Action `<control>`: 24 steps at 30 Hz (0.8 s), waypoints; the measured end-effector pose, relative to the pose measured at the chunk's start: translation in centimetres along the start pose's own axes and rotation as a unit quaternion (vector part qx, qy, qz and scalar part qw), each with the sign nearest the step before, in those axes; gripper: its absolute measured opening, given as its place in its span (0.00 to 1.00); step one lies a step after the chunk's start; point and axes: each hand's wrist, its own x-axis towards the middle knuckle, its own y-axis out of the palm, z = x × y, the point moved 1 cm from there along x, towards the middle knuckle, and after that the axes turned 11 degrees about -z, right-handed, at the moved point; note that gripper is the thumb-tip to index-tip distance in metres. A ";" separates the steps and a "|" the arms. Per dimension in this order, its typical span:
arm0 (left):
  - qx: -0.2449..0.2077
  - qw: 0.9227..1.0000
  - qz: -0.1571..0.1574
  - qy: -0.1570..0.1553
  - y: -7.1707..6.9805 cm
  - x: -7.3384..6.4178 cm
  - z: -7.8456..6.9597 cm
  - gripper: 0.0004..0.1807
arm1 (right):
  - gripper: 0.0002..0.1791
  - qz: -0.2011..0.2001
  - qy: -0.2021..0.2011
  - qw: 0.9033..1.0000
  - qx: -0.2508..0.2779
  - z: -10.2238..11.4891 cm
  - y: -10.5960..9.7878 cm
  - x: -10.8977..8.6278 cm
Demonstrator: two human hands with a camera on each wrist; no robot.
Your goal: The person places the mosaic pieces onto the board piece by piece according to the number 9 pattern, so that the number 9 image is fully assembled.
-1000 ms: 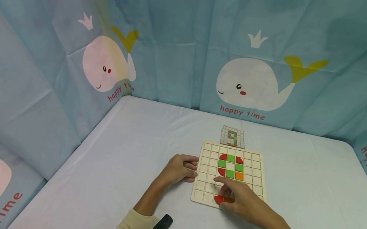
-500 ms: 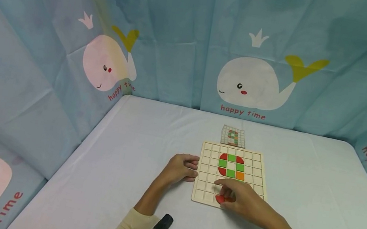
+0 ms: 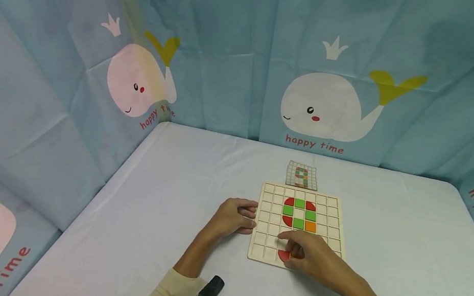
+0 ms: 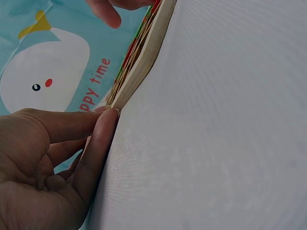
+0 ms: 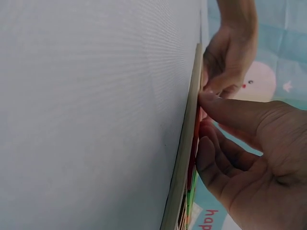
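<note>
A square wooden grid board (image 3: 270, 215) lies on the white table, with red, green and orange tiles set in its cells. My left hand (image 3: 228, 216) touches the board's left edge, thumb and index finger extended. Over the lower middle of the board, my right hand (image 3: 315, 256) has thumb and curled fingers around an orange tile (image 5: 197, 122) in the bottom row, mostly hidden in the head view. Left of those fingertips sits a rounded red tile (image 3: 282, 255). A green tile (image 3: 298, 223) and another orange tile (image 3: 310, 226) lie higher up.
Behind the board lies a small pattern card (image 3: 302, 175) printed with a coloured grid. The white tablecloth (image 3: 191, 172) reaches back to a blue whale-print curtain (image 3: 227, 89). Black wrist devices (image 3: 212, 287) sit near both cuffs.
My right fingertips have shifted slightly over the bottom row, covering more of the orange tile. The left hand stays against the board's edge.
</note>
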 end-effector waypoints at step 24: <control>0.205 0.969 -0.040 0.133 -0.8 0.9 -1.2 0.30 | 0.24 -0.203 0.032 0.964 -0.168 -5.0 -8.9 -3.5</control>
